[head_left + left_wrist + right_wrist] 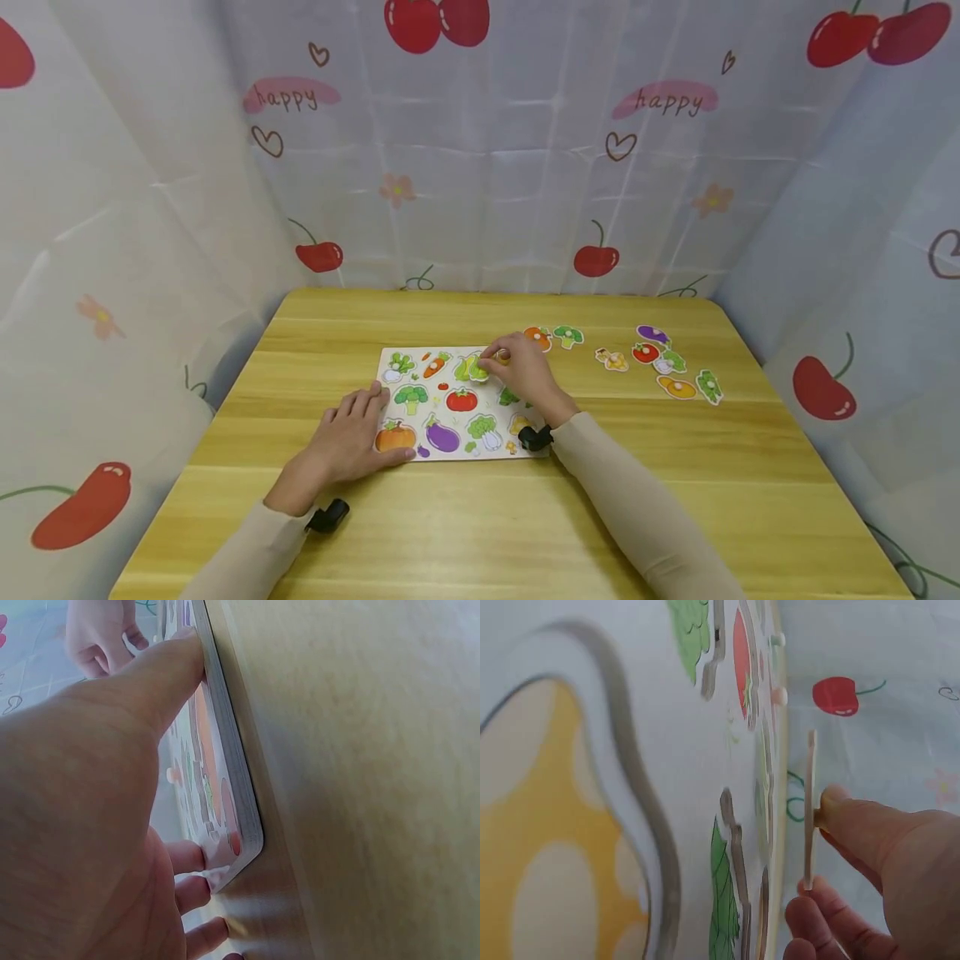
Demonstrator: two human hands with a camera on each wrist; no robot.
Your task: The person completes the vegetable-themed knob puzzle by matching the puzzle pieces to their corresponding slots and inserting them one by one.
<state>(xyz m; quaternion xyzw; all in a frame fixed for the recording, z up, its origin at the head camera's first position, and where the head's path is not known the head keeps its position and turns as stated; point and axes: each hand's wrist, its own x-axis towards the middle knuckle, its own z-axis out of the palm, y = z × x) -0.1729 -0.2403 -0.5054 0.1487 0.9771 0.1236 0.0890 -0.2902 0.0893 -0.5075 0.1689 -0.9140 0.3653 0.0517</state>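
A white vegetable puzzle board point(420, 350) lies on the wooden table. My left hand point(347, 435) rests at its near left corner, thumb over the front edge and fingers stretched along the left side; the thumb point(161, 679) presses the board's face in the left wrist view. With thumb and fingers, my right hand point(522, 373) pinches a green cabbage puzzle piece point(478, 371) by its small knob. The piece overlaps the cabbage picture in the board's back row. Seen edge-on in the right wrist view, this thin piece point(809, 825) stands upright. Knobs point(778, 696) rise from the board beyond.
Loose pieces lie behind and right of the board: a pumpkin point(536, 337), a broccoli point(568, 337), a yellow piece point(612, 360), an eggplant point(653, 335), a tomato point(645, 353), a leafy white-stemmed vegetable point(670, 362), a potato point(677, 387) and a green piece point(708, 387). Patterned curtains point(480, 225) surround the table.
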